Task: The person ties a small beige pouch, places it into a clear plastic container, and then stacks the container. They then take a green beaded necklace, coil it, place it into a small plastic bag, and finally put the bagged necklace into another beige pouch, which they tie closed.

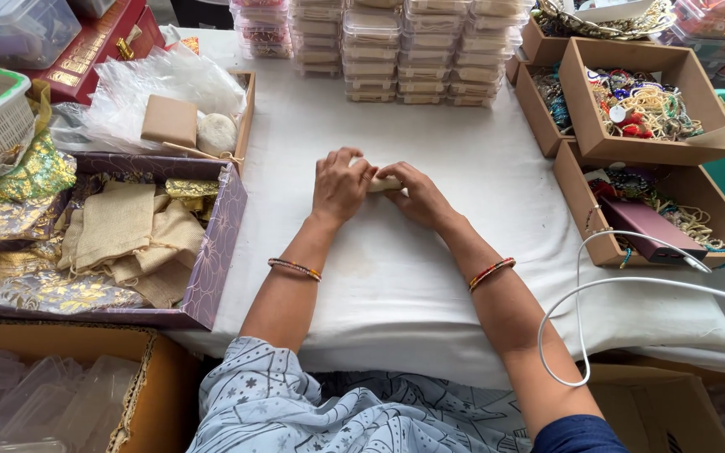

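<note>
Both of my hands rest together on the white cloth-covered table (430, 277), pressing on a small cream-coloured box (382, 184) that peeks out between them. My left hand (339, 186) covers its left part with fingers curled over the top. My right hand (414, 195) holds the box's right end. Most of the box is hidden under my fingers. A beaded bracelet sits on each wrist.
A purple box (216, 252) with beige cloth pouches lies at the left. Stacks of clear plastic boxes (413, 50) stand at the back. Brown cardboard trays (585, 117) of beaded jewellery line the right side. A white cable (581, 294) loops at the front right.
</note>
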